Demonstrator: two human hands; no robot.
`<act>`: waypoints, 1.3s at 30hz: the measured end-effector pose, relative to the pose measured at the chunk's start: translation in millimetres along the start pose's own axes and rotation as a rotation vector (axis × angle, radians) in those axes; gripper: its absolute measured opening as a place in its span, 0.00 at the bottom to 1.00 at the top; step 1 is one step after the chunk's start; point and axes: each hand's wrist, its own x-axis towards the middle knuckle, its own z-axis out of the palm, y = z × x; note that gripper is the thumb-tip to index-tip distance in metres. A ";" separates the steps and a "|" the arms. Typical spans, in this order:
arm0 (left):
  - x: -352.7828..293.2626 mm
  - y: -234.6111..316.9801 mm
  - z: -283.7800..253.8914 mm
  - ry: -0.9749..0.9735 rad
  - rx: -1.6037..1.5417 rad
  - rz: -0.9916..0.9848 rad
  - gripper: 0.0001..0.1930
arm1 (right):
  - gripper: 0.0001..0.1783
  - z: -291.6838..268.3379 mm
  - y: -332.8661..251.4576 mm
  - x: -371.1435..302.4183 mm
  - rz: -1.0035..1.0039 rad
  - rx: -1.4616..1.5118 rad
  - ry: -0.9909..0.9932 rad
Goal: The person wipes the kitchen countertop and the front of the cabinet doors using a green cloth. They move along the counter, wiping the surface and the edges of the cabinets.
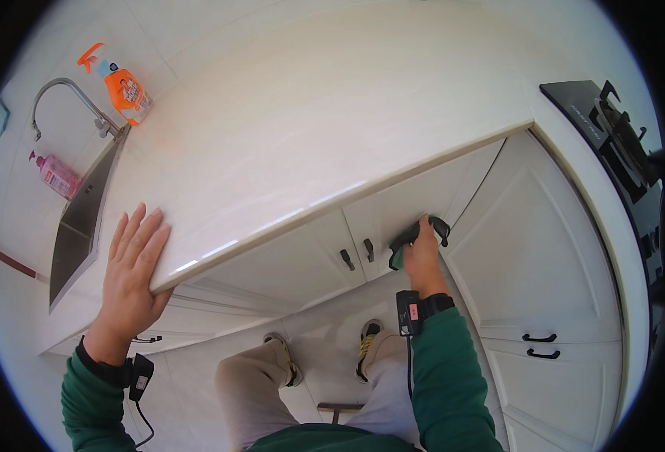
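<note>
The left hand [133,264] lies flat, fingers stretched, at the desk's [332,128] front edge beside the sink [75,237]; bare surface runs toward the stove [577,105], cut off at right. Below that edge, the right hand [423,256] grips a dark object [402,241], perhaps cloth, partly covered by fingers.

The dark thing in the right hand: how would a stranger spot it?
Start at the long pale countertop. Below it, in front of the white cupboards, find the right fingers. They grip a dark object showing a green patch; unlike the black handles nearby, it's handheld.
</note>
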 end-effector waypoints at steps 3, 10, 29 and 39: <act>-0.4 -0.8 2.2 -0.017 0.015 -0.029 0.33 | 0.43 -5.2 8.3 8.3 0.043 0.085 -0.038; -1.0 1.0 1.0 -0.016 -0.008 -0.033 0.32 | 0.40 44.7 -23.1 -31.7 -0.661 -0.281 0.031; -3.1 -0.4 -0.3 0.027 -0.038 -0.015 0.35 | 0.40 69.6 -8.3 -87.6 -1.060 -0.571 -0.143; -2.8 -1.0 0.0 0.020 -0.045 -0.031 0.35 | 0.36 77.8 -55.8 -86.8 -1.338 -0.798 -0.010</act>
